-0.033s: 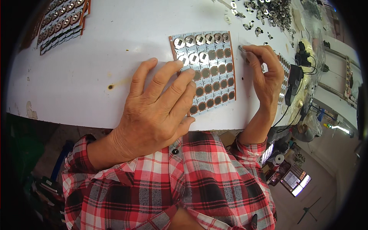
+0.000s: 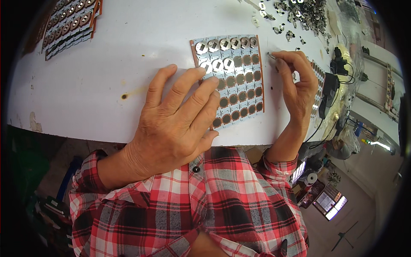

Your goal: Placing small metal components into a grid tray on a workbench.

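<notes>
A light-blue circuit board panel [image 2: 239, 94] with brown side edges lies on the white table. Its far row is filled with round silver metal clips [image 2: 225, 44], and three more sit at the left of the second row. The other visible spots are bare dark round pads. My left hand [image 2: 175, 111] rests with fingers spread over the panel's left side, hiding some pads. Just right of the panel, my right hand [image 2: 297, 73] pinches a small metal clip [image 2: 271, 55] between thumb and index finger; its shape is mostly hidden.
A loose pile of metal clips [image 2: 306, 15] lies at the far right of the table [image 2: 107, 94]. Stacked filled panels [image 2: 70, 28] stand at the far left. Another panel [image 2: 317, 85] lies behind my right hand, beside a black adapter [image 2: 329, 88] with cables.
</notes>
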The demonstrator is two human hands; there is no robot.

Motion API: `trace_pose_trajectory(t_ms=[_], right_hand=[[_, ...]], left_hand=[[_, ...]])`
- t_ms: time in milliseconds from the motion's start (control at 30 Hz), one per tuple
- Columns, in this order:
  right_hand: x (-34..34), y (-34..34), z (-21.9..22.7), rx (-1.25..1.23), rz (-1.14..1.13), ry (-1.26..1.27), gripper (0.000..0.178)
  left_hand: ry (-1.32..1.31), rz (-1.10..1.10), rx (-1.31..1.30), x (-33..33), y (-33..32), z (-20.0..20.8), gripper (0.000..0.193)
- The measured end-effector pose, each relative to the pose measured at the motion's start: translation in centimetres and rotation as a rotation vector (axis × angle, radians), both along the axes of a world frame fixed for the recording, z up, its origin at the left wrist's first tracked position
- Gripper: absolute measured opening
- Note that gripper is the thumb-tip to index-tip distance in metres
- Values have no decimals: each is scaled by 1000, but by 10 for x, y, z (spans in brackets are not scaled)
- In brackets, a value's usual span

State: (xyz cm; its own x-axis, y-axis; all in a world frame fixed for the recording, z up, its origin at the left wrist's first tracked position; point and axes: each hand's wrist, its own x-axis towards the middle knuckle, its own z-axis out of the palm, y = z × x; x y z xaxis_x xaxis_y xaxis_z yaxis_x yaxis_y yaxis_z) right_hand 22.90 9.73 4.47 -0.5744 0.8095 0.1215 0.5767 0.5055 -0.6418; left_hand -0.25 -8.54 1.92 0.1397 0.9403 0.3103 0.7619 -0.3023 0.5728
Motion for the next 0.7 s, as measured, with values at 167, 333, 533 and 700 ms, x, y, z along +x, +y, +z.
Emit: trace_pose_trajectory(t_ms=[167, 333, 533, 700], right_hand=[[-21, -18, 9, -173, 24, 46, 10], [-43, -19, 4, -40, 150, 4, 8], [-46, -20, 6, -7, 167, -80, 6], [-49, -20, 7, 59, 218, -113, 9]], left_hand=[[10, -6, 5, 1, 2, -2, 65], [18, 6, 17, 1, 1, -1, 64], [10, 4, 24, 2, 1, -2, 65], [8, 8, 28, 1, 1, -2, 65]])
